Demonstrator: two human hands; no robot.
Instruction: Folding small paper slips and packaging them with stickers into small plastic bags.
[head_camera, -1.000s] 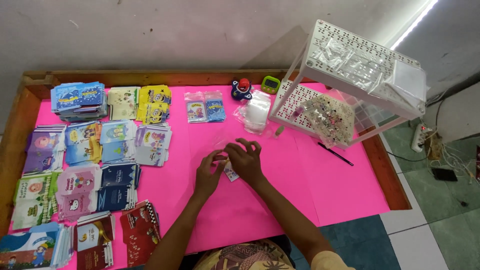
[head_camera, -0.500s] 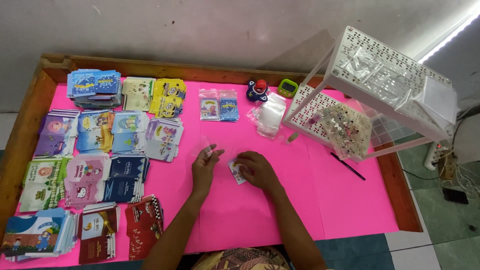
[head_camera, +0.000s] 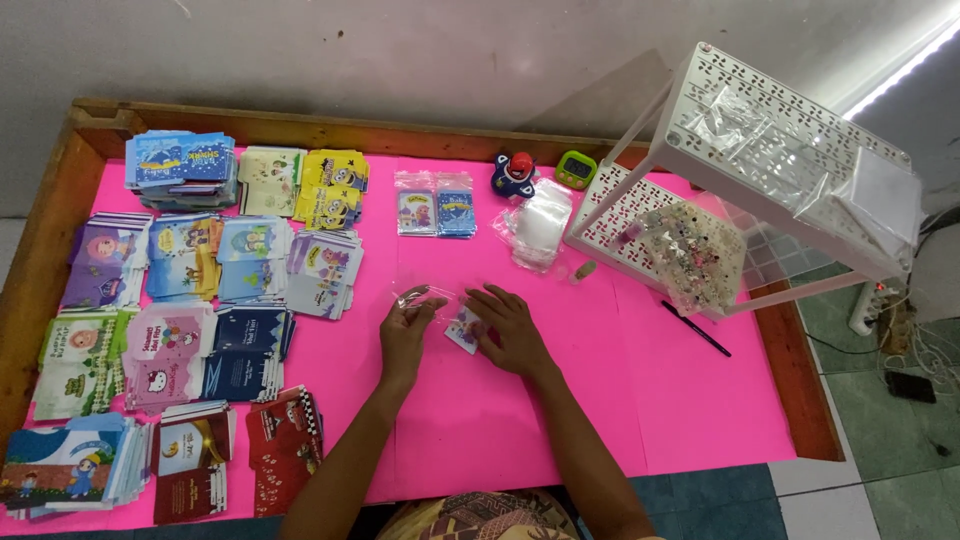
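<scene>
My left hand (head_camera: 405, 332) pinches a small clear plastic sleeve (head_camera: 423, 296) just above the pink table cover (head_camera: 660, 390). My right hand (head_camera: 510, 322) rests flat on the pink surface with its fingers on a small picture card (head_camera: 464, 328). The two hands sit close together near the middle of the table, the card lying between them.
Stacks of colourful cards (head_camera: 215, 260) fill the left half. Two bagged cards (head_camera: 435, 208), a pile of clear sleeves (head_camera: 540, 222), a small toy figure (head_camera: 515, 175) and a green timer (head_camera: 576, 169) lie at the back. A white perforated rack (head_camera: 790, 150) stands right, with a black pen (head_camera: 695, 328).
My hands have drawn slightly apart. The right hand has lowered onto the card on the table while the left lifts the clear sleeve. The camera view has shifted.
</scene>
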